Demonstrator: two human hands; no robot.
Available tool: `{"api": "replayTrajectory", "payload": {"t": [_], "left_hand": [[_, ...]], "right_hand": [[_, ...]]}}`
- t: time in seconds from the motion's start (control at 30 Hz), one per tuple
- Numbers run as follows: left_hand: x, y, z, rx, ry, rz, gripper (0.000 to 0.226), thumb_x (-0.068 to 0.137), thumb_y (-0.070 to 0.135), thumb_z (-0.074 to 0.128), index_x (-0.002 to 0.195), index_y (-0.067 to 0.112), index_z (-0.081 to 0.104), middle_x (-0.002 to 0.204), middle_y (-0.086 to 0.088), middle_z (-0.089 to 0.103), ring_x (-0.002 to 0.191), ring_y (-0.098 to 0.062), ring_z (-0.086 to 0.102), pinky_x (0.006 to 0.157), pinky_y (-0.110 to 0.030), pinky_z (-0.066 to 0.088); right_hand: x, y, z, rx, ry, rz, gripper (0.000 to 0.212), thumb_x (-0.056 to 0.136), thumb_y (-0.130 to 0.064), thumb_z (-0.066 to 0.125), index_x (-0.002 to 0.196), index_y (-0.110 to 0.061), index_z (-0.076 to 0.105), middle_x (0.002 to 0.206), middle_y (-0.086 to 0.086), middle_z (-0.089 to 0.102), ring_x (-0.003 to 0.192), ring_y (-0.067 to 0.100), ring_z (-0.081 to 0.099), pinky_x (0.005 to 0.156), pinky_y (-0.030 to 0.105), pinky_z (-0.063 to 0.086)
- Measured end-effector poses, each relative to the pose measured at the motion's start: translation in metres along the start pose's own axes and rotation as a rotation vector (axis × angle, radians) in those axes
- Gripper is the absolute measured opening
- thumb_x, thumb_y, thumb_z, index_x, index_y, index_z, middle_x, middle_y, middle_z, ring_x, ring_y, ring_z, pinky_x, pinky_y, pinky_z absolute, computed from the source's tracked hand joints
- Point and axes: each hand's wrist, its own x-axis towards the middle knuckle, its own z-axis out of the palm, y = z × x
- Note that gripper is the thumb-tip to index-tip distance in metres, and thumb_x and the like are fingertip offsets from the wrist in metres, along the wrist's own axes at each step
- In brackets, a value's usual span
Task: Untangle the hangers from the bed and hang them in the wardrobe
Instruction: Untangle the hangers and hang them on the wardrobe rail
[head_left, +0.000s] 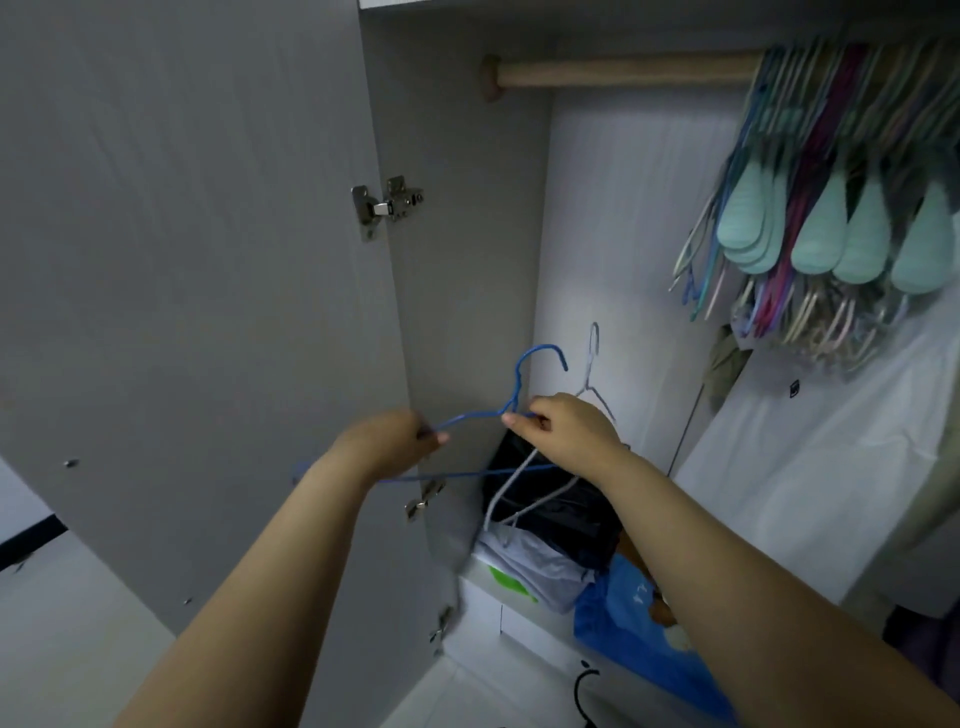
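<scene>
I hold a blue wire hanger (524, 364) in front of the open wardrobe, hook pointing up. My left hand (395, 441) grips its left shoulder wire. My right hand (561, 428) pinches the wire just below the neck and also holds a pale grey hanger (592, 358), whose hook rises behind my right hand and whose wires hang down below it. The wooden wardrobe rail (623, 70) runs across the top, well above both hands. Several hangers (831, 208) in teal, purple and beige hang bunched at the rail's right end.
The grey wardrobe door (182, 286) stands open on the left with its hinge (387, 205). Below my hands lie a black bag (561, 514), a white bag (535, 566) and a blue bag (649, 639). A white cloth (810, 467) hangs at right.
</scene>
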Motion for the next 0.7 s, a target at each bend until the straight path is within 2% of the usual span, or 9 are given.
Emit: {"api": "replayTrajectory", "payload": {"t": [0.03, 0.1, 0.2, 0.3, 0.37, 0.47, 0.57, 0.63, 0.7], "left_hand": [[-0.002, -0.003, 0.004, -0.218, -0.094, 0.037, 0.038, 0.1, 0.042, 0.043, 0.09, 0.013, 0.065, 0.078, -0.007, 0.058, 0.071, -0.023, 0.055, 0.065, -0.027, 0.041], [-0.009, -0.01, 0.014, -0.638, -0.216, 0.041, 0.037, 0.101, 0.035, 0.043, 0.074, 0.014, 0.057, 0.06, -0.001, 0.038, 0.05, -0.013, 0.033, 0.046, -0.021, 0.027], [-0.011, -0.012, 0.023, -1.122, -0.363, -0.053, 0.036, 0.103, 0.032, 0.037, 0.073, 0.015, 0.048, 0.058, 0.002, 0.028, 0.043, -0.006, 0.019, 0.036, -0.014, 0.014], [-0.007, 0.001, 0.024, -1.388, -0.462, -0.116, 0.03, 0.104, 0.024, 0.032, 0.078, 0.015, 0.046, 0.053, 0.004, 0.032, 0.036, -0.003, 0.018, 0.033, -0.008, 0.011], [-0.003, 0.009, 0.018, -1.517, -0.49, -0.121, 0.027, 0.104, 0.018, 0.03, 0.084, 0.014, 0.048, 0.05, 0.006, 0.031, 0.033, -0.001, 0.019, 0.032, -0.006, 0.011], [0.003, 0.009, 0.003, -1.473, -0.478, -0.095, 0.024, 0.104, 0.015, 0.029, 0.091, 0.013, 0.05, 0.053, 0.005, 0.027, 0.033, -0.001, 0.017, 0.032, -0.005, 0.012], [0.01, 0.002, -0.006, -1.136, -0.335, -0.091, 0.022, 0.104, 0.017, 0.031, 0.093, 0.014, 0.05, 0.058, 0.002, 0.032, 0.038, -0.004, 0.02, 0.034, -0.011, 0.015], [0.019, 0.0, -0.006, -0.997, -0.231, -0.128, 0.023, 0.103, 0.014, 0.032, 0.091, 0.014, 0.052, 0.065, -0.001, 0.04, 0.042, -0.007, 0.025, 0.036, -0.013, 0.017], [0.031, 0.004, -0.005, -1.033, -0.162, -0.157, 0.025, 0.1, 0.006, 0.031, 0.093, 0.012, 0.054, 0.067, -0.002, 0.04, 0.039, -0.007, 0.026, 0.035, -0.011, 0.017]], "right_hand": [[0.002, 0.005, -0.003, 0.053, 0.006, -0.021, 0.05, 0.082, -0.072, 0.041, 0.063, -0.026, 0.042, 0.067, -0.003, 0.047, 0.068, 0.014, 0.049, 0.06, 0.032, 0.041], [0.005, 0.008, -0.009, 0.182, -0.003, -0.052, 0.033, 0.079, -0.071, 0.046, 0.079, -0.039, 0.051, 0.083, -0.009, 0.05, 0.084, 0.008, 0.051, 0.075, 0.028, 0.044], [0.012, 0.009, -0.015, 0.363, -0.042, -0.018, 0.045, 0.085, -0.042, 0.064, 0.127, -0.034, 0.05, 0.123, -0.006, 0.043, 0.119, 0.008, 0.045, 0.1, 0.025, 0.038], [0.023, 0.008, -0.021, 0.322, -0.083, 0.071, 0.065, 0.081, 0.007, 0.053, 0.136, -0.027, 0.043, 0.142, 0.004, 0.024, 0.135, 0.02, 0.03, 0.105, 0.021, 0.031], [0.029, 0.009, -0.026, 0.279, -0.081, 0.111, 0.073, 0.076, 0.018, 0.046, 0.136, -0.024, 0.044, 0.153, 0.005, 0.011, 0.143, 0.021, 0.017, 0.104, 0.017, 0.026], [0.039, 0.018, -0.038, 0.254, -0.075, 0.144, 0.082, 0.076, 0.021, 0.043, 0.141, -0.028, 0.037, 0.159, 0.0, -0.007, 0.147, 0.018, 0.003, 0.109, 0.021, 0.023], [0.051, 0.028, -0.056, 0.141, -0.119, 0.192, 0.089, 0.08, 0.022, 0.04, 0.15, -0.027, 0.017, 0.158, 0.003, -0.021, 0.147, 0.021, -0.012, 0.114, 0.026, 0.009], [0.057, 0.026, -0.064, 0.03, -0.155, 0.193, 0.093, 0.081, 0.023, 0.037, 0.152, -0.03, 0.008, 0.157, 0.003, -0.025, 0.145, 0.024, -0.02, 0.118, 0.036, 0.003], [0.064, 0.017, -0.07, 0.019, -0.121, 0.177, 0.091, 0.083, 0.021, 0.036, 0.152, -0.029, 0.005, 0.157, 0.004, -0.023, 0.145, 0.026, -0.021, 0.119, 0.039, 0.002]]}}
